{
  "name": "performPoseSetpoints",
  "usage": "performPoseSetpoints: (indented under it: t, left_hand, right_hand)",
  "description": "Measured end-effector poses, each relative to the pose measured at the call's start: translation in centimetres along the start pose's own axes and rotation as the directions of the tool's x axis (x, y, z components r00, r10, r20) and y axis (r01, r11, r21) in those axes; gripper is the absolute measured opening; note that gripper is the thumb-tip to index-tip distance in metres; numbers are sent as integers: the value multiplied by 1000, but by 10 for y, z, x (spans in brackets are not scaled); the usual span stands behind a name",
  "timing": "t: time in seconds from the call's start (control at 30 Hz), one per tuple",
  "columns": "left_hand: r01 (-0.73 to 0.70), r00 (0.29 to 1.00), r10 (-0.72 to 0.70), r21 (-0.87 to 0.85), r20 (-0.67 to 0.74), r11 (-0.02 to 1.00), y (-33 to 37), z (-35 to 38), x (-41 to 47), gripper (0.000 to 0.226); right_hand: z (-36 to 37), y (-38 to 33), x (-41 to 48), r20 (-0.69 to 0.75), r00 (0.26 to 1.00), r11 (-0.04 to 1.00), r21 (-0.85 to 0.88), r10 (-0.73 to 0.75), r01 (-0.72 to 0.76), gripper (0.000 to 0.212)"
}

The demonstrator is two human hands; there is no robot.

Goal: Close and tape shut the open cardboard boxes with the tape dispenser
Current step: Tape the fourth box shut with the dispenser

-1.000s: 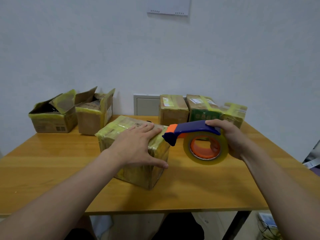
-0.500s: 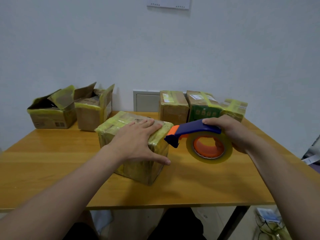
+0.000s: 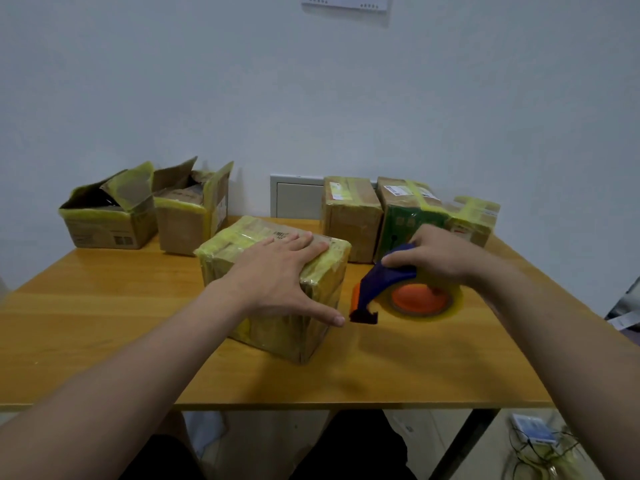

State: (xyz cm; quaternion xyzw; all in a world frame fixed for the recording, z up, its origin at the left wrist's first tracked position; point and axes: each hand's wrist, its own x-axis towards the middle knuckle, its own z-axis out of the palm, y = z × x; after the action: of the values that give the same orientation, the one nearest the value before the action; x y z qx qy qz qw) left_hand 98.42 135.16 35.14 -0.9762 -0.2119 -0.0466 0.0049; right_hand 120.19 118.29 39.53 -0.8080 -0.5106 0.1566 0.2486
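So my left hand [image 3: 277, 275] hasn't budged: it's still spread flat, fingers straight, pressing down on top of the yellow-taped box [image 3: 287, 327] in the middle of the table [image 3: 104, 306], thumb hanging over the right-hand face. What changed is the right side. A second ago my right hand [image 3: 446, 258] had the tape dispenser [image 3: 388, 278] up in the air, standing upright with its nose at the box's top edge. Now it's come down to the table just right of the box. The tape roll [image 3: 420, 301] is tipped over so its orange core faces up, and the dark cutter end points down at the tabletop right next to my left thumb. It's a bit blurry, so I can't say if the cutter actually touches the wood. My right fingers are still wrapped around the blue handle from above. At the back left, the two open boxes [image 3: 104, 226] [image 3: 183, 226] sit flaps-up like before. Back right, the brown sealed box [image 3: 349, 220], the green-sided box [image 3: 405, 223] and the small taped box [image 3: 474, 216] are in a row by the wall
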Motion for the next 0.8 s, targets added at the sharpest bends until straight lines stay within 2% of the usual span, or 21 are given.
performPoseSetpoints:
  t: [0.07, 0.2, 0.33, 0.47, 0.7, 0.8]
  left_hand:
    - [1, 1000, -1, 3, -8, 1000, 1, 1, 0, 147]
    - [-12, 1000, 11, -20, -9, 1000, 4, -6, -3, 137]
    - [-143, 989, 144, 29, -24, 989, 15, -12, -1, 114]
    - [-204, 978, 206, 51, -37, 978, 21, -9, 5, 107]
    - [-239, 968, 245, 107, -48, 965, 21, -7, 2, 105]
    - [-271, 954, 281, 106, -101, 957, 18, -6, 0, 98]
  right_hand:
    - [11, 8, 1, 8, 1000, 994, 108, 11, -12, 50]
    - [15, 9, 0, -34, 999, 983, 180, 31, -25, 58]
    - [11, 10, 0, -145, 986, 971, 237, 79, -43, 53]
    - [8, 12, -4, -197, 973, 959, 275, 118, -60, 48]
    - [-2, 15, -6, -341, 907, 877, 476, 248, -61, 47]
    - [-4, 13, -6, -406, 871, 873, 484, 276, -51, 48]
